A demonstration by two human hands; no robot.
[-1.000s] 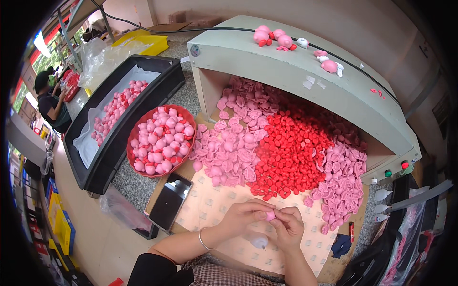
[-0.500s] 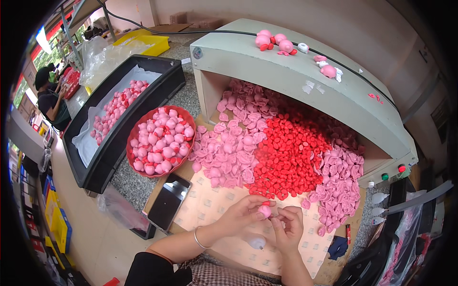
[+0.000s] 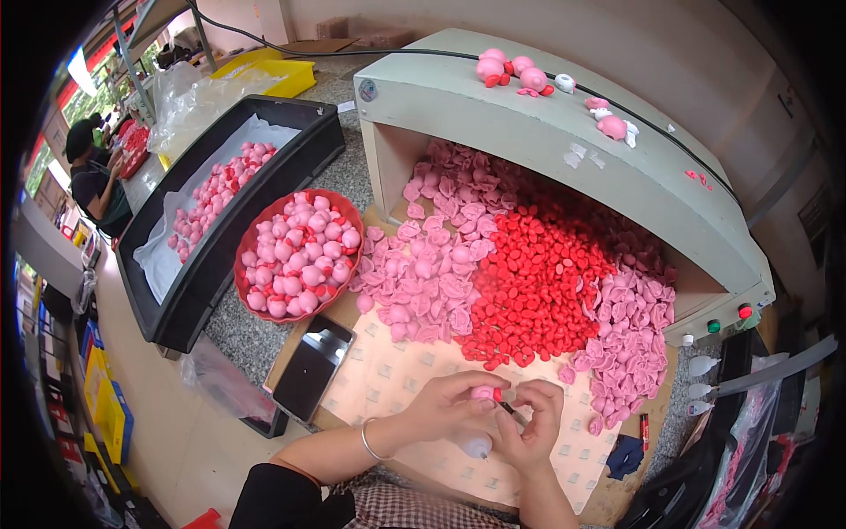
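Low in the frame, left hand (image 3: 449, 407) pinches a small pink toy (image 3: 482, 393), likely light and soft; right hand (image 3: 531, 425) grips a thin tool (image 3: 509, 409) at its red part.

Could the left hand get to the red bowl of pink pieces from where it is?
Probably yes: the red bowl sits on the left hand's side, only a flat dark phone between them.

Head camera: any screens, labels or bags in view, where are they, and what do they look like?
Phone: flat on the cardboard left of the left hand, black rectangle, screen dark.
Round sticker: front left corner of the green machine cover, small pale disc.
Clear plastic bags: crumpled beyond the black tray.
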